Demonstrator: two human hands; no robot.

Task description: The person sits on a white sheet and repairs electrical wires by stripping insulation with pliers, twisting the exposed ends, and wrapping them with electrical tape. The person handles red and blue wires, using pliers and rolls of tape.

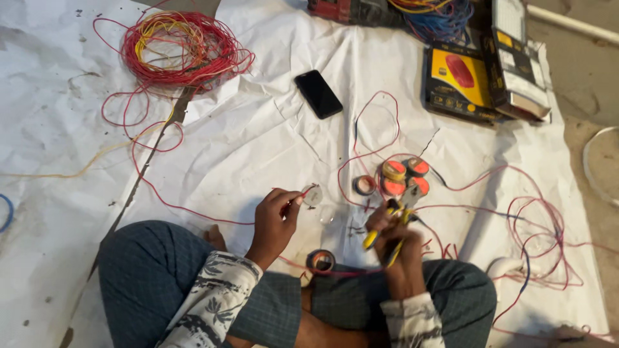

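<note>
The person sits cross-legged on a white sheet [258, 129] spread over the floor. The left hand [274, 222] has its grip closed, pinching the end of a thin red wire [302, 194] just beside a small clear round piece [313, 194]. At three o'clock from it, the right hand [393, 241] is wrapped shut around yellow-handled pliers [394, 219], their nose pointing toward twelve o'clock. To strip cleanly, it seems best to hold the wire taut and squeeze lightly, so only the insulation is bitten. Tape rolls [400, 177] lie at twelve o'clock of the pliers.
</note>
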